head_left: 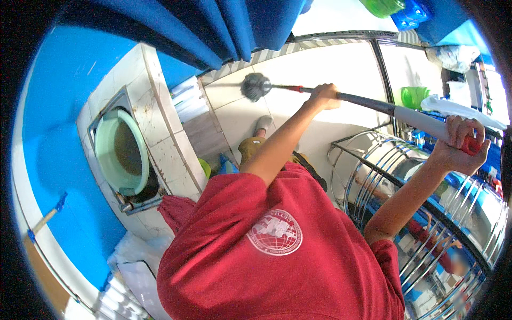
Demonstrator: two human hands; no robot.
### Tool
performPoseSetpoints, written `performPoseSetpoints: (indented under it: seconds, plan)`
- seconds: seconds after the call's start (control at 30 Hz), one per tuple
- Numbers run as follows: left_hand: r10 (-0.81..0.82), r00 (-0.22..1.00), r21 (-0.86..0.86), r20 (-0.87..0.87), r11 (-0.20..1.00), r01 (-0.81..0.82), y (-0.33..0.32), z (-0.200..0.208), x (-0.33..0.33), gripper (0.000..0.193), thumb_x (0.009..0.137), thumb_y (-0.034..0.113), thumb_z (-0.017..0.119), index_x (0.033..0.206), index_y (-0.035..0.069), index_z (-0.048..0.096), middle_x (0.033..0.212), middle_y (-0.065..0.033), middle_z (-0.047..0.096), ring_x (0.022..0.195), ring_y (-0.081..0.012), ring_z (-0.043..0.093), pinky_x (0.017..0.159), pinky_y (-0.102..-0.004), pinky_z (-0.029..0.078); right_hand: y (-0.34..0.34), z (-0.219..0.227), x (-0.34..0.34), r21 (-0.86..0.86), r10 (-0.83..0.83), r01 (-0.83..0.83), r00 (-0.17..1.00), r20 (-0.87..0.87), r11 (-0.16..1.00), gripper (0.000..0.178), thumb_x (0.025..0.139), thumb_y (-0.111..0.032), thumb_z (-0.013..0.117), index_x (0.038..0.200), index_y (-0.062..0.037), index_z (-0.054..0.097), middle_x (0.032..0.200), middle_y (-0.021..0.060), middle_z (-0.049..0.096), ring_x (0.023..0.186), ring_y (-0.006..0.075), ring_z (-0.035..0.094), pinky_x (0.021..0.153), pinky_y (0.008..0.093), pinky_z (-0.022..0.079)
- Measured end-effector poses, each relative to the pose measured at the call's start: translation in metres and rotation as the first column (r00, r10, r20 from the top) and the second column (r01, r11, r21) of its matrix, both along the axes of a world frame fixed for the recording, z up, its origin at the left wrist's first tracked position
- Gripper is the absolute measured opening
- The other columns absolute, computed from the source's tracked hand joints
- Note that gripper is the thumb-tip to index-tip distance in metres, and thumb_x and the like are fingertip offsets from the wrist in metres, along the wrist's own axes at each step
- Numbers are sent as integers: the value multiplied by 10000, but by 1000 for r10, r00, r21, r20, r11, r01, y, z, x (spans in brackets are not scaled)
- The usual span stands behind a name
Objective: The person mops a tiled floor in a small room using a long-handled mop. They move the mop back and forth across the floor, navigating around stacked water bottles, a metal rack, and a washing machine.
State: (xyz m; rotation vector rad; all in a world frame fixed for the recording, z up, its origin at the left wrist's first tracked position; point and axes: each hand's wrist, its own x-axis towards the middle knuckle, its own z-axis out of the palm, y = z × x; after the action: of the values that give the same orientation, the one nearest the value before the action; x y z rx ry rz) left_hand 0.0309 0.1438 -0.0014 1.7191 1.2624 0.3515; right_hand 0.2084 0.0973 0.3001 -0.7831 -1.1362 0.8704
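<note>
Both my hands grip a long-handled mop that slants across the view. My left hand is closed around the dark middle of its pole, beside a red collar. At the upper end, my right hand wraps the grey grip with its red tip. The mop's bushy grey head is at the pole's far left end, over the pale tiled floor. Whether it touches the tiles I cannot tell.
Left stands a tiled counter with a pale green basin in it. A blue curtain hangs ahead. On the right is a chrome wire rack, close to my right forearm. A green container sits beyond it.
</note>
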Motion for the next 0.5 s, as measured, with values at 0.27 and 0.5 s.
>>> performPoseSetpoints:
  seconds: [0.27,0.5]
  plan:
    - [70,984,-166,-162,981,-97,-85,-31,-45,226,650,185,571,742,3,669,758,-251,654,759,-371,669,724,-447,525,-26,-48,-11,-58,140,-154,971,-191,986,481,956,-391,332,851,5,584,437,-10,289,379,104,258,427,266,242]
    - [195,979,35,-55,981,-193,-172,-73,-26,122,676,170,558,653,57,598,656,-209,612,668,-411,616,649,-487,492,-102,-89,33,-164,110,-157,959,-263,974,402,957,-327,330,787,-21,527,427,-8,290,363,121,264,399,273,244]
